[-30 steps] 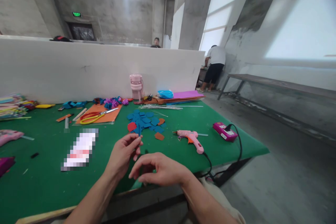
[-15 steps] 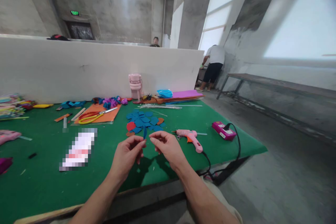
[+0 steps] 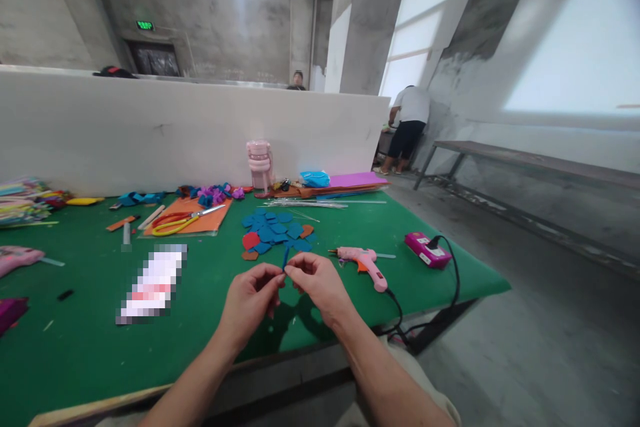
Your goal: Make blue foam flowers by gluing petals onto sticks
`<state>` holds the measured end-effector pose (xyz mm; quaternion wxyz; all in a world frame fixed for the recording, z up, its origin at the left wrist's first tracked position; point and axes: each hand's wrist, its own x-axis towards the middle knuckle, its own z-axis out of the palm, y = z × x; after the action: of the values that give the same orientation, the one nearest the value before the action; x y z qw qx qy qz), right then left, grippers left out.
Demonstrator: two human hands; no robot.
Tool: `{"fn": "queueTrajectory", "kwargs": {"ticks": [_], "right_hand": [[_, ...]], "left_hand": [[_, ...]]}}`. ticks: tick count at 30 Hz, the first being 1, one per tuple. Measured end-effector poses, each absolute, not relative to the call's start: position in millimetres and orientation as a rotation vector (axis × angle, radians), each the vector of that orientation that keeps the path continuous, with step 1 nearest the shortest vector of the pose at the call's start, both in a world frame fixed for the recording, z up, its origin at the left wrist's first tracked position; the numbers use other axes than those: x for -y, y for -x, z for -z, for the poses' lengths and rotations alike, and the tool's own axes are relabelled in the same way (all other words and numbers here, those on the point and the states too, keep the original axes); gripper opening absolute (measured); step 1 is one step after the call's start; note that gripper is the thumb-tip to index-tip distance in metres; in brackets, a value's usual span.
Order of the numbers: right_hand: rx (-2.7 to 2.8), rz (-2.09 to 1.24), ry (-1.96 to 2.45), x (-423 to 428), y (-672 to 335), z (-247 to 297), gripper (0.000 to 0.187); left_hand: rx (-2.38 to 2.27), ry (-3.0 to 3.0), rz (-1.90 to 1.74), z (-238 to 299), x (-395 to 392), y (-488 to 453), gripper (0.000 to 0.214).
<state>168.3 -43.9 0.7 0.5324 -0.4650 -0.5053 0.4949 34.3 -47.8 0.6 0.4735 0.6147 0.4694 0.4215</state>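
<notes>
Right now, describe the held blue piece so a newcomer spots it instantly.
Over the green table, the left hand and right hand nearly touch. Between them, a blue piece points upward; unlike the loose pieces lying beyond, it's held off the table.

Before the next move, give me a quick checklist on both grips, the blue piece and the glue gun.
1. Left grip on the blue piece: ok, pinched at its lower end.
2. Right grip closed on the blue piece: cannot tell; contact too small to see.
3. Blue piece upright: ok.
4. Glue gun in hand: not ok; it lies on the green table.
5. Glue gun hot: cannot tell.
6. Black plug in the purple box: ok.
</notes>
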Motion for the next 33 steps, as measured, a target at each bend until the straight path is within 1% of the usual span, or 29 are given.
{"fn": "queueTrajectory", "kwargs": {"ticks": [6,12,21,29,33], "right_hand": [[1.21,-1.213,1.121,43.7,-167.5,-1.7,0.013],[1.199,-1.173,1.088,46.1,-166.7,-4.5,0.016],[1.244,-1.136,1.116,44.3,-170.6,-1.8,0.015],[1.231,-1.217,1.126,44.5,-171.7,-4.5,0.01],[1.204,-1.234,1.11,44.4,-171.0,-3.2,0.011]], "left_hand": [[-1.094,-1.361,-1.049,-3.9,48.1,-35.8,0.023],[-1.1,-1.411,-1.033,-1.6,47.5,-36.0,0.023],[-1.096,-1.364,-1.038,-1.2,48.5,-37.3,0.023],[-1.086,-1.327,-1.046,-3.2,49.3,-37.9,0.024],[-1.081,-1.355,-1.037,-3.3,49.0,-36.8,0.024]]}}
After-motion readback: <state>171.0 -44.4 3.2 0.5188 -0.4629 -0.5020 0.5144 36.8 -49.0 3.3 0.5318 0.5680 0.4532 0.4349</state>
